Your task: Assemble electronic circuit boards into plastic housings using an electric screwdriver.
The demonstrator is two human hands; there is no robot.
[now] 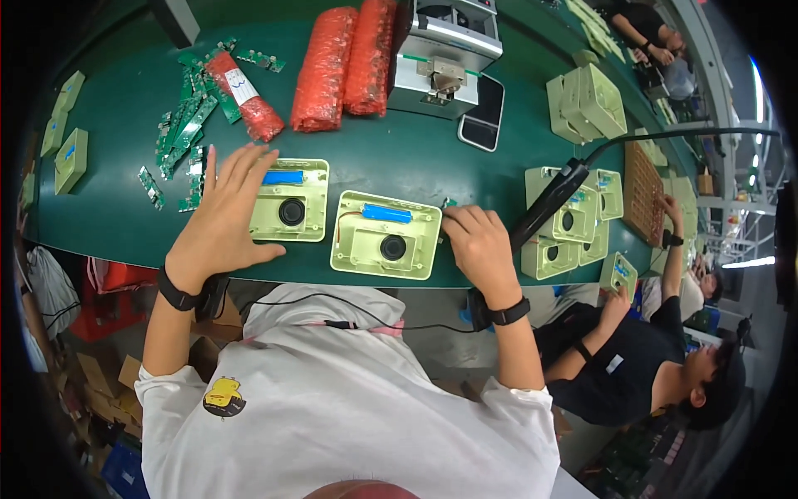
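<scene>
Two pale green plastic housings lie side by side on the green bench, each with a blue cylinder cell and a round black speaker inside. My left hand rests flat with fingers spread on the left edge of the left housing. My right hand has its fingers curled at the right edge of the right housing, beside a small green circuit board; whether the fingers pinch anything is hidden. A red wire runs along the right housing's left side.
Loose green circuit boards and red wrapped packs lie at the back. A grey machine and a phone stand behind. A hanging black screwdriver and more housings sit right. A person works at my right.
</scene>
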